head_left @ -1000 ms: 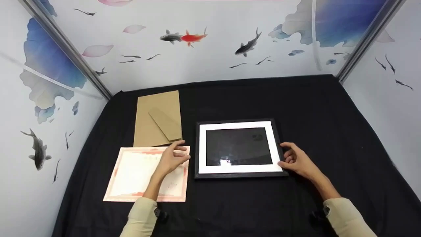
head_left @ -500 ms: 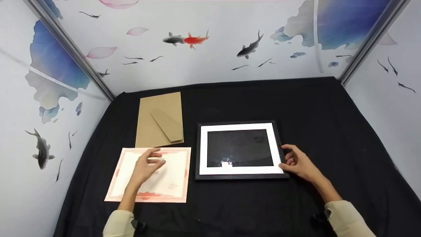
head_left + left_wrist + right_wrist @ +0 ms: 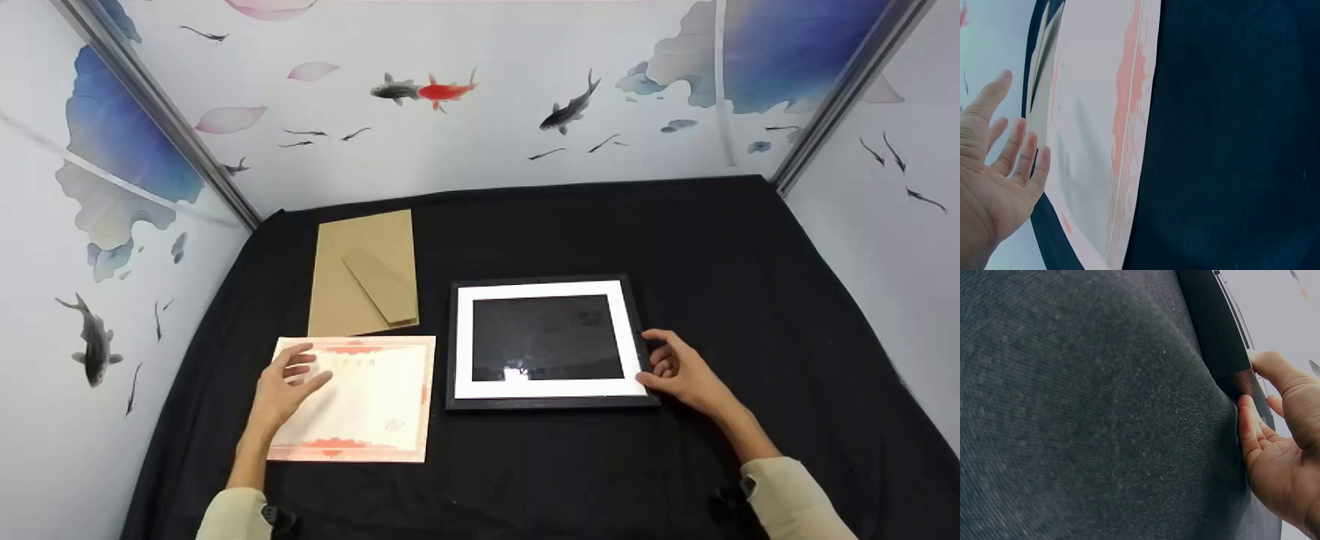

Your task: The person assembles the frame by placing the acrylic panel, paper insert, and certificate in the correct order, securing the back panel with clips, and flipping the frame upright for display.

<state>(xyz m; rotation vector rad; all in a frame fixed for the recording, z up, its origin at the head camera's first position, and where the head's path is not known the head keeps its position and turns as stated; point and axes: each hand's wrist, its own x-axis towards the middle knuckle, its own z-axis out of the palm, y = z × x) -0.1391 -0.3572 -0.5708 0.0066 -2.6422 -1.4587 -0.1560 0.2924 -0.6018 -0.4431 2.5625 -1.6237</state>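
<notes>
My left hand (image 3: 279, 391) hovers above the left part of a certificate sheet (image 3: 375, 397) with a pink-red border, its fingers relaxed and apart. In the left wrist view, nothing lies between the fingers of that hand (image 3: 1005, 185). To the right of the sheet a black picture frame (image 3: 540, 404) with a white mat (image 3: 540, 388) lies flat. My right hand (image 3: 686, 375) grips its right edge, thumb on top and fingers curled against the side. The right wrist view shows the hand (image 3: 1286, 444) at the frame's corner (image 3: 1235, 379).
A brown backing board (image 3: 337, 300) with a stand leg (image 3: 382, 289) lies behind the certificate. Black cloth (image 3: 555, 480) covers the table. White panels (image 3: 495, 45) printed with fish and leaves enclose the back and sides.
My left hand has moved left across the certificate, from its right side to its left, uncovering more of the print. The right hand stays at the frame's edge.
</notes>
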